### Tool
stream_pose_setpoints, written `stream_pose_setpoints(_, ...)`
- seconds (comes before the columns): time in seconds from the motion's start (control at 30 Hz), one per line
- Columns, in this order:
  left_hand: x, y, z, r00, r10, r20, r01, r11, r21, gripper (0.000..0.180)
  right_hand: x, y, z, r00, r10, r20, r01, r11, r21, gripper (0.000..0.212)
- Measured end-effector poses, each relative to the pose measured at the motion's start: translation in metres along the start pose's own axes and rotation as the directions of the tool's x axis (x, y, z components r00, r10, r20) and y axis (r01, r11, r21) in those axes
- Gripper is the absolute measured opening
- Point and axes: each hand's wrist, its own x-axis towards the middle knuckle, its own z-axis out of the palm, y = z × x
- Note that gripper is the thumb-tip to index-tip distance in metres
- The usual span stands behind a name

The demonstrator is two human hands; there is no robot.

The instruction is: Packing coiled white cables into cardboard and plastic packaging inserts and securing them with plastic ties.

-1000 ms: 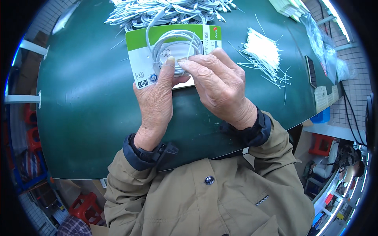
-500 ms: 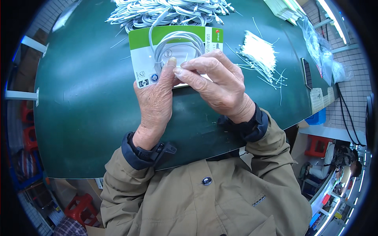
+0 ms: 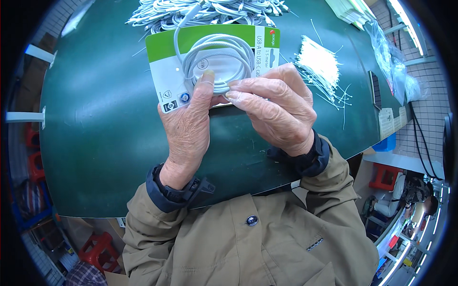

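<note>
My left hand (image 3: pixel 186 131) grips the lower edge of a green and white cardboard package card (image 3: pixel 162 66), thumb in front and fingers behind. A coiled pale grey braided cable (image 3: pixel 248 59) lies against the card's front, under the tip of my left thumb. One cable end rises past the card's top edge. At the coil's lower right, the thumb and index finger of my right hand (image 3: pixel 284 107) are pinched together, touching the cable. Whatever lies between those fingertips is too small to make out.
A large heap of similar cables (image 3: pixel 210 14) lies beyond the card on the green table (image 3: pixel 95 124). To the right is a pile of white cable ties (image 3: pixel 317 64), some scattered. Farther right are a phone (image 3: pixel 374 89), clear plastic bags (image 3: pixel 386 62) and stacked pale cards (image 3: pixel 350 10).
My right hand has moved right and slightly down, its fingertips leaving the left thumb for the coil's lower right. The card has tilted a little and shows more of its right side.
</note>
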Motion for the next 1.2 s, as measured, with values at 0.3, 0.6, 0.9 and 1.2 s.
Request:
stream_pose_setpoints(0.3,-0.001,-0.0008,-0.0022,1.0,0.005,-0.003,-0.005,1.0,0.025,0.029,-0.0012,-0.0055,-0.0046,0.995,0.092,0.047,-0.094,0.995,0.04,0.038)
stream_pose_setpoints(0.6,-0.0007,-0.0006,0.0013,0.999,-0.008,-0.04,0.009,1.0,0.02,0.028,-0.0021,-0.0045,-0.002,0.993,0.104,0.048,-0.107,0.993,0.059,0.038)
stream_pose_setpoints(0.9,-0.0008,-0.0012,-0.0002,0.999,-0.008,-0.043,0.009,1.0,0.022,0.028,-0.0032,-0.0042,-0.0022,0.993,0.098,0.067,-0.102,0.992,0.068,0.04)
stream_pose_setpoints(1.2,-0.0005,-0.0041,-0.0035,0.999,0.017,-0.043,-0.014,0.999,0.053,0.027,-0.0033,-0.0067,-0.0013,0.99,0.104,0.095,-0.112,0.99,0.086,0.039)
